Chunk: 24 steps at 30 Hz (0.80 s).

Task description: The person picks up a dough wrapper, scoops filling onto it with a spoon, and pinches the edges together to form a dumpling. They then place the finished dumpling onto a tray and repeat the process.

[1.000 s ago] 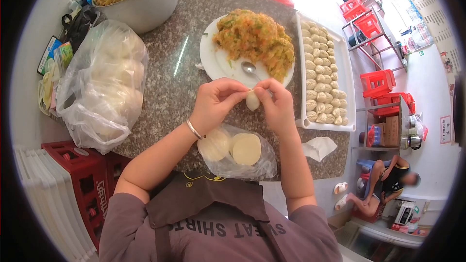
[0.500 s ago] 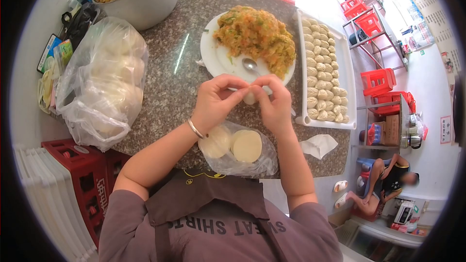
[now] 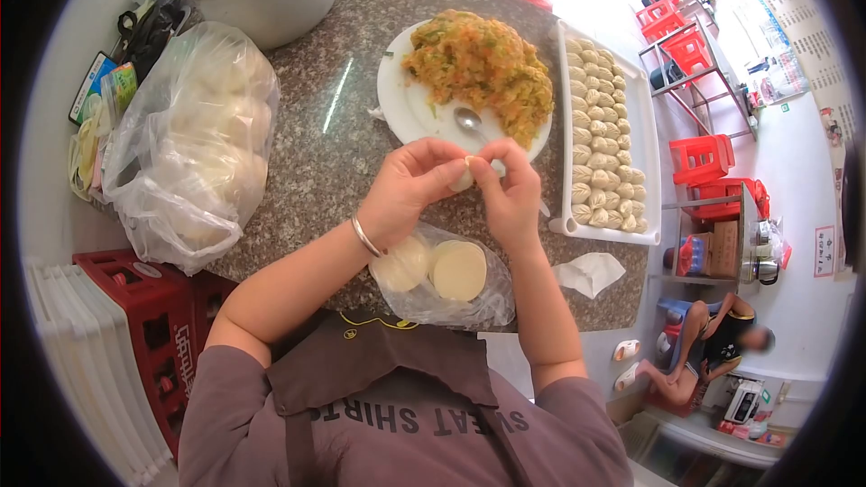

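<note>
Bare tabletop (image 3: 316, 135) left of the hands gives passage. Plate (image 3: 406, 108) ahead, tray (image 3: 645, 162) right, wrapper bag (image 3: 442, 293) near edge, big bag (image 3: 185, 144) far left block.

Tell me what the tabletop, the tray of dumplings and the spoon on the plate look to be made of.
Tabletop: likely polished granite or similar stone, speckled grey-brown with a bright glare streak.
Tray: probably white plastic, plain, matte, with a raised rim.
Spoon: metal, apparently steel, silvery and shiny.
</note>
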{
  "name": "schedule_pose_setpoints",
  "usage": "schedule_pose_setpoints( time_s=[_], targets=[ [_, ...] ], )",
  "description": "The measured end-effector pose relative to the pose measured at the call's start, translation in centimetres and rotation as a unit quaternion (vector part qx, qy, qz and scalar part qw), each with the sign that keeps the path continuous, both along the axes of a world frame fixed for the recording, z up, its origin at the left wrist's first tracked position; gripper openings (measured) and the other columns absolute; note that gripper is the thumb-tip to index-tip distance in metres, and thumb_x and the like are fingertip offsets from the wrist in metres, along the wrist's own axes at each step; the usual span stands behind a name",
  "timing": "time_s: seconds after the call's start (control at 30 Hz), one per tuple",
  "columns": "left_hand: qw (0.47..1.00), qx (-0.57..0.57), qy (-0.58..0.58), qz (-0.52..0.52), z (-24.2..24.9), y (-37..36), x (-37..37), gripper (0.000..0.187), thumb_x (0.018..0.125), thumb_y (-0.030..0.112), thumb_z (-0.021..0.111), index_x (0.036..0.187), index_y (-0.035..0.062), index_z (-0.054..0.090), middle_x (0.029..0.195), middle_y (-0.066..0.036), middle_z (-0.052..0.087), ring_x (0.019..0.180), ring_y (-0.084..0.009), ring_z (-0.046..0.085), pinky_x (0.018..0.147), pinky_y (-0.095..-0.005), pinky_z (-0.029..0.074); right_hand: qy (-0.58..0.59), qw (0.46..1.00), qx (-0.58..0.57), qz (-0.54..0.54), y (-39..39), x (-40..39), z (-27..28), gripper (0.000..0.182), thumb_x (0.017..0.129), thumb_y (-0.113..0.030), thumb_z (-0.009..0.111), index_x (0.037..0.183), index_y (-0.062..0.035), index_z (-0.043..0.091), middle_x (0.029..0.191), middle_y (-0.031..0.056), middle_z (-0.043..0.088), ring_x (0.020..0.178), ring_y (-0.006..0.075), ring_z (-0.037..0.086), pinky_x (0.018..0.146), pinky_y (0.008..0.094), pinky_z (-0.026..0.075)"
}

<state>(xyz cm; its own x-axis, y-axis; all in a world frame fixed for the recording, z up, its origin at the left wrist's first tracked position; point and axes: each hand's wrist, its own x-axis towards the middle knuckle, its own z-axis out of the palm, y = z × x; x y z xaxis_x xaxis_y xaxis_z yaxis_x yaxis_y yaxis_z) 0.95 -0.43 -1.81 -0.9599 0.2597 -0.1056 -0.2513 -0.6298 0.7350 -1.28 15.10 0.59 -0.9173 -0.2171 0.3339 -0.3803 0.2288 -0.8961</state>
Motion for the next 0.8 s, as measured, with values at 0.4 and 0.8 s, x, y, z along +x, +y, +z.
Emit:
schedule_pose_setpoints(
  time_s=[0.4, 0.8],
  targets=[
    [0.999, -0.021, 0.005, -0.046, 1.1, -0.4, -0.2, 0.022, 0.094, 0.014, 0.053, 0.114, 0.0045, 0.055, 0.107, -0.006, 0.061, 0.099, -0.016, 0.062, 0.087, -0.0287, 0.052, -0.027, 0.999, -0.009, -0.03, 0.2, 0.2, 0.6, 0.009, 0.088, -0.006, 0.061, 0.084, 0.0012, 0.057, 0.084, 0.0062, 0.058, 0.08, 0.0139, 0.055, 0.074, 0.0251, 0.043],
    [0.982, 0.121, -0.067, -0.129, 1.2, -0.9, -0.5, 0.036, 0.1, 0.022, 0.043, 0.129, 0.0011, 0.045, 0.112, -0.013, 0.061, 0.097, -0.0237, 0.065, 0.081, -0.0275, 0.057, -0.085, 0.991, -0.098, 0.035, 2.6, -1.0, 0.3, 0.02, 0.082, -0.004, 0.067, 0.101, 0.0015, 0.063, 0.09, 0.0036, 0.062, 0.09, 0.0122, 0.055, 0.082, 0.0256, 0.043]
  ],
)
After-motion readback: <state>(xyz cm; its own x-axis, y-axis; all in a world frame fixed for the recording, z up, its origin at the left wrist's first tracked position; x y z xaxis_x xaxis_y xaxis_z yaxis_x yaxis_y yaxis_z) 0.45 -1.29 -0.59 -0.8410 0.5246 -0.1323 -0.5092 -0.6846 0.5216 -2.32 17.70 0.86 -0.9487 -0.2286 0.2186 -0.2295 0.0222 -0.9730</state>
